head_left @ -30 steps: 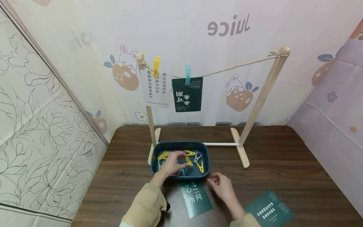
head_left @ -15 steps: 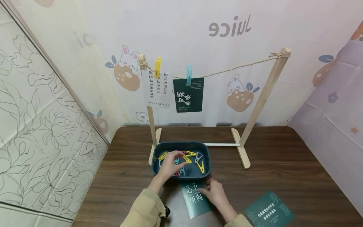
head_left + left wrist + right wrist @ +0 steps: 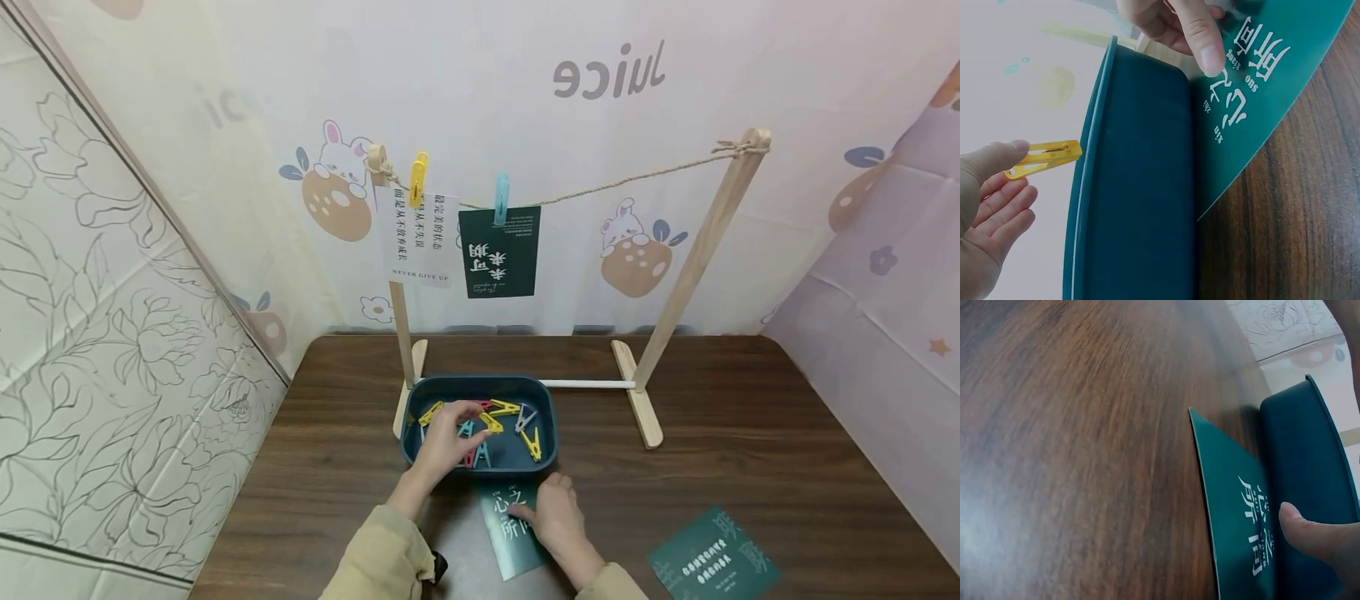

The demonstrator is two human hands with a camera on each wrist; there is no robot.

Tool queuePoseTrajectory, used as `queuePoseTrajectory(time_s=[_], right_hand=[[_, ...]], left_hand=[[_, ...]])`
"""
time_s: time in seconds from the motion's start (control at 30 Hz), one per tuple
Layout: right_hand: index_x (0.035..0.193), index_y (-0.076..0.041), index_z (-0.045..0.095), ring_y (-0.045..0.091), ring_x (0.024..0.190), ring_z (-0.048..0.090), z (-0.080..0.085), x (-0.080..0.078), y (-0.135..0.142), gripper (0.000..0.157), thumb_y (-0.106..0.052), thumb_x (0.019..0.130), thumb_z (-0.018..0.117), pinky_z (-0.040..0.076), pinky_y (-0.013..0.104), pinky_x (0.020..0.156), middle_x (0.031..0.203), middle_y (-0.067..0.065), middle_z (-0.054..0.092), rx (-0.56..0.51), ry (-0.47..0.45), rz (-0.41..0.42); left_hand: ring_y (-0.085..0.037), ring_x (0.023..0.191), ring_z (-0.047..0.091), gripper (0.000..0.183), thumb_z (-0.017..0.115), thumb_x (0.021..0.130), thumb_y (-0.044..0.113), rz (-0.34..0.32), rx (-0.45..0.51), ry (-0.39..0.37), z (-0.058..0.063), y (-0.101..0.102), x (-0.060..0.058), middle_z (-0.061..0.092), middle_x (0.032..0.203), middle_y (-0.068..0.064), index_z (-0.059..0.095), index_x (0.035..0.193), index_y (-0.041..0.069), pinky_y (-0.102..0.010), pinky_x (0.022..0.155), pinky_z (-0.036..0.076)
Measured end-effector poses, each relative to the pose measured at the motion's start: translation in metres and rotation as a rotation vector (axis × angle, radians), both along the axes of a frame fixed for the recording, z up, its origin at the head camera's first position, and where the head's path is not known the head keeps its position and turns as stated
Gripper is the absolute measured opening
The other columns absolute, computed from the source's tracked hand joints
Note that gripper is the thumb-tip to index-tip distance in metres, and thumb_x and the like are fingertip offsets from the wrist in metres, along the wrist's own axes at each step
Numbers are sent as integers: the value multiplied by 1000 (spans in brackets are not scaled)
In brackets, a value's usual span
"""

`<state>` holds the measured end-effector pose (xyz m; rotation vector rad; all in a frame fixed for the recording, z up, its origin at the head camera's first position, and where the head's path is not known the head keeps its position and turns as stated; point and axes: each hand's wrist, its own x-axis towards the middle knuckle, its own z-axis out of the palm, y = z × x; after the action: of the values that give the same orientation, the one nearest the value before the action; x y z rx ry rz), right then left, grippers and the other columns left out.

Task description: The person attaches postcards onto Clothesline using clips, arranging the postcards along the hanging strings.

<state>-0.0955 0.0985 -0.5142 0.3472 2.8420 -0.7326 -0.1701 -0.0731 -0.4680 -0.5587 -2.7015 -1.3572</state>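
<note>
My left hand [image 3: 448, 437] pinches a yellow clothespin [image 3: 1054, 155] between thumb and fingers, over the dark blue plastic bin [image 3: 543, 471]. Inside that bin lie several more yellow, blue, grey and red clothespins. My right hand [image 3: 558, 518] is at a green card [image 3: 517, 560] with white characters, which lies flat on the table against the bin's near side. Its thumb [image 3: 1300, 526] extends over the card, while the other fingers are by the card's right edge and partly hidden. Whether the thumb touches the card cannot be told.
A wooden stand holds up a rope [image 3: 637, 176] behind the bin. From it hang a white card [image 3: 416, 242] on a yellow clothespin and a dark green card [image 3: 501, 262] on a light blue one. Another green card [image 3: 714, 554] lies on the table [image 3: 750, 417] at right.
My right hand has moved left from beside the bin's corner onto the green card, thumb now over its characters. My left hand keeps the yellow clothespin, shifted slightly left.
</note>
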Motion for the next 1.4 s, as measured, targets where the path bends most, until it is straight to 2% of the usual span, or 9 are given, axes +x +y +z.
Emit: queuePoseTrajectory(time_s=[0.2,0.5,0.67,0.87,1.23,1.4], right_hand=[[98,15,43,28,72,44,0,-1,-3,75,-36,58,81,47,43,59,81,19,39,21,-18,6],[90,14,48,31,72,50,-2,-2,2,67,-30,53,84,46,46,59,77,17,44,66,28,50],[95,14,52,29,73,50,-1,-4,5,69,-30,53,84,45,48,64,79,17,48,83,-32,53],[94,9,55,27,73,51,1,-6,9,64,-31,54,83,45,48,67,80,15,49,96,-93,41],[97,9,53,32,78,54,5,-7,16,69,-33,52,84,41,51,75,80,15,53,91,-148,37],[105,13,48,34,81,55,5,-5,20,80,-32,49,84,41,51,75,84,20,56,68,-148,50]], left_hand=[[-14,90,56,28,70,76,18,1,4,-1,-4,-1,1,60,98,-3,60,101,10,-31,80,47],[-14,90,56,27,71,76,16,2,13,11,-5,-1,1,60,97,-3,61,100,9,-31,80,47],[-17,90,57,30,70,76,16,4,21,11,-4,-1,1,60,98,-4,60,101,6,-34,80,47],[-16,90,57,30,71,76,17,11,28,1,-1,-1,3,60,98,-3,60,102,8,-35,80,47],[-13,91,56,31,70,76,19,19,15,1,4,-1,6,60,100,-1,60,104,10,-30,81,46],[-13,92,56,31,70,76,19,15,24,6,7,0,7,60,100,-1,59,103,10,-30,81,46]])
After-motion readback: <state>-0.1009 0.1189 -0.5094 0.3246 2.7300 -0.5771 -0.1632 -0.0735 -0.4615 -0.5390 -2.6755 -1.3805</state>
